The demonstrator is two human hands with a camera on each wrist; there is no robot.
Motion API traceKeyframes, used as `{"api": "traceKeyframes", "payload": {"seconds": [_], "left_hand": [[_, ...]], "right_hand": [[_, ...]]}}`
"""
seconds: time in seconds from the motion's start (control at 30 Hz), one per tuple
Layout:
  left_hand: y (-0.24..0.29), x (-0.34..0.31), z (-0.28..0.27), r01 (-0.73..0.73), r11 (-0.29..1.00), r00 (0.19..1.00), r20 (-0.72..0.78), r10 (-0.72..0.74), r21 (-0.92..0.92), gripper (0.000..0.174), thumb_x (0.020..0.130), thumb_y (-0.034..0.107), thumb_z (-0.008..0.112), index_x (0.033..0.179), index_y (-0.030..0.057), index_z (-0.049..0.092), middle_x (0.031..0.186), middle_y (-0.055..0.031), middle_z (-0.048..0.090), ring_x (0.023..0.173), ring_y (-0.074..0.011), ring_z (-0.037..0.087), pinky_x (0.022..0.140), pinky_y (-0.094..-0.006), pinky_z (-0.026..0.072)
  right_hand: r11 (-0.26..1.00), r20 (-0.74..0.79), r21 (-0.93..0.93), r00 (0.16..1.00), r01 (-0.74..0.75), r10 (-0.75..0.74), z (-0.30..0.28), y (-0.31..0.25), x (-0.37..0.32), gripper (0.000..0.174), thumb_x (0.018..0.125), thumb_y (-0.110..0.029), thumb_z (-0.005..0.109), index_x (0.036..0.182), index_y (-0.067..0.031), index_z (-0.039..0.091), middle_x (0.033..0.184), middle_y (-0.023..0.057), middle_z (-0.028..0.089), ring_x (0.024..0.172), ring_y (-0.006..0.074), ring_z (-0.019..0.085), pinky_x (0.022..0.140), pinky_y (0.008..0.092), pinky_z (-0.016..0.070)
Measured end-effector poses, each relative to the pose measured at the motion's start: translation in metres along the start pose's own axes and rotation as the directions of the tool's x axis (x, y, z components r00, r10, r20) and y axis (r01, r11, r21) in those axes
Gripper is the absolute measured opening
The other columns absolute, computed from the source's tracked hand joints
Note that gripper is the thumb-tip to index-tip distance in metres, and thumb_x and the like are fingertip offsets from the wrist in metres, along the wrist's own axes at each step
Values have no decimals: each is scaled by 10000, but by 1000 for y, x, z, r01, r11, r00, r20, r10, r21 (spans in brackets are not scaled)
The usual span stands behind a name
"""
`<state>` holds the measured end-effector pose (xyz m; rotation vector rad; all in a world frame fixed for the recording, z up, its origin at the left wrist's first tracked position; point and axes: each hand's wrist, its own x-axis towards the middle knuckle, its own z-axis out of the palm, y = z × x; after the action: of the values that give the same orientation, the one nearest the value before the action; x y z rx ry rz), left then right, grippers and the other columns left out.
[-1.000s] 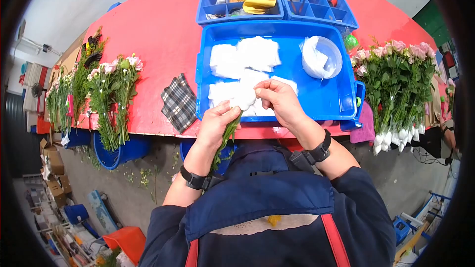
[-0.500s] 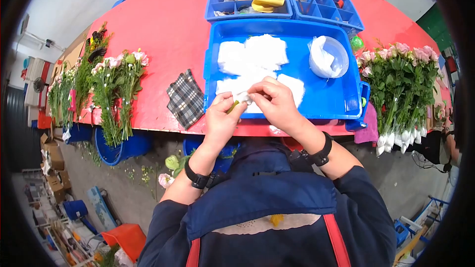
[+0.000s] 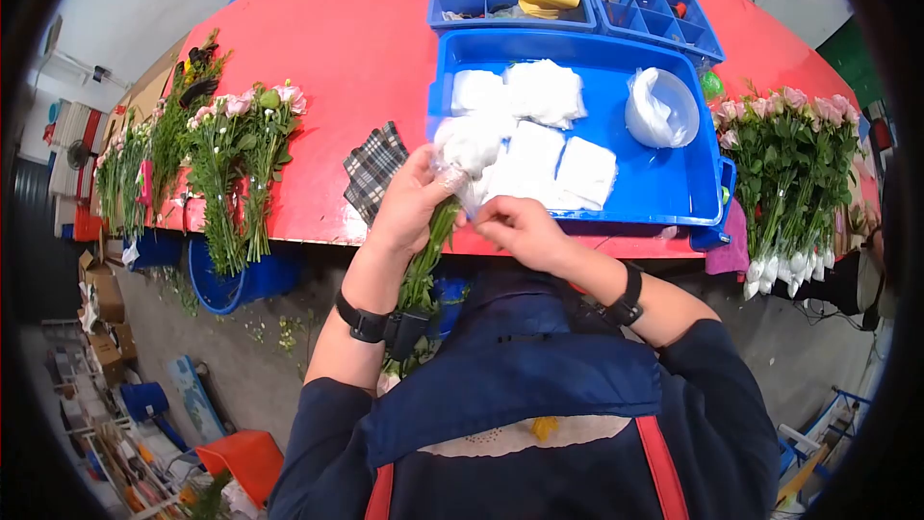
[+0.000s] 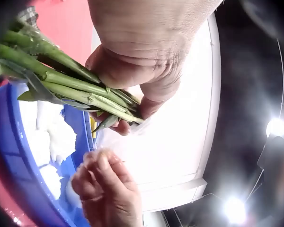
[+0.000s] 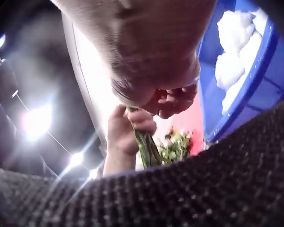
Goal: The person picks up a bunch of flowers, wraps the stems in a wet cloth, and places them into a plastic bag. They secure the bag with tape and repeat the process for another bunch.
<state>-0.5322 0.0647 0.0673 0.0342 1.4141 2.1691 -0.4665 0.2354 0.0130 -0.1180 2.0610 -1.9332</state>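
Observation:
My left hand grips a bunch of green flower stems, blooms hanging down beside my forearm. In the left wrist view the cut stems run between thumb and fingers. A white cotton wad under thin clear plastic covers the stem ends above that hand. Just right of the stems, my right hand has its fingers curled and fingertips together, pinching the loose edge of the clear plastic. White cotton pads lie in stacks in the blue tray behind both hands.
A clear round tub with white material stands in the tray. Beyond are blue compartment boxes with yellow gloves. A plaid cloth lies left; flower bunches and wrapped roses lie at either side on the red table.
The left hand has raised the bunch, so the cotton-covered end now points up over the tray's near left corner. The right hand has moved down from the cotton toward the table's front edge.

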Motion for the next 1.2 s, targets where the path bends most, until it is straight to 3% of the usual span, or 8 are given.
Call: {"api": "traceKeyframes", "payload": {"seconds": [0.17,0.43,0.6,0.73,0.83,0.97,1.1,1.2], "left_hand": [[-2,5,-10,169,985,984,56,-167,-29,287,912,120,594,1132,0,453,883,-137,615,607,-200,625,501,-301,526],[-28,-23,-30,114,991,992,44,-117,63,283,985,202,463,1119,-23,571,995,-83,631,873,-152,616,724,-288,518],[-28,-25,2,118,971,989,66,-134,209,188,898,95,624,1048,-12,588,835,-57,651,726,-127,619,653,-263,518],[-38,-19,17,160,961,985,21,-169,228,140,889,93,639,969,-10,589,737,-62,627,603,-121,602,537,-246,489],[-53,-10,39,123,946,983,94,-158,300,122,883,89,646,937,-6,591,726,-59,622,570,-111,579,501,-240,455],[-75,-5,95,163,937,974,104,-204,308,412,823,49,664,1203,18,506,747,-36,584,533,-95,534,484,-223,432],[-90,1,140,321,938,911,230,-344,129,519,845,113,650,1315,44,439,784,-3,558,519,-63,484,451,-201,388],[-123,3,181,222,745,947,41,-317,629,306,884,301,666,1039,42,618,678,17,552,502,-37,466,422,-192,357]], "right_hand": [[991,357,103,933,-86,44,58,11,10,256,854,-200,698,993,-4,610,785,62,624,726,109,569,646,286,473],[967,270,136,947,-215,172,49,5,3,314,923,-200,617,1158,0,556,924,48,620,830,93,561,721,269,470],[974,273,-213,962,73,-12,36,8,-10,434,884,-364,635,1061,32,617,883,205,651,848,329,629,809,405,481],[853,225,-522,963,-7,146,-31,-30,-47,473,813,-377,700,1008,50,641,804,189,661,741,267,651,712,375,499],[995,-256,66,963,-69,83,-65,-24,-66,453,809,-249,732,1067,105,617,911,124,689,856,140,638,761,288,507],[967,-275,256,958,-9,82,-85,-3,-86,313,870,-153,652,1077,80,624,929,104,685,856,132,630,778,276,498],[765,-339,-639,862,83,-376,-103,27,-124,170,850,-138,555,811,18,610,741,200,611,709,329,633,645,430,499],[725,-234,-686,962,-58,-143,-116,26,-147,151,784,-113,546,782,29,596,797,216,635,766,387,629,669,481,496]]}}
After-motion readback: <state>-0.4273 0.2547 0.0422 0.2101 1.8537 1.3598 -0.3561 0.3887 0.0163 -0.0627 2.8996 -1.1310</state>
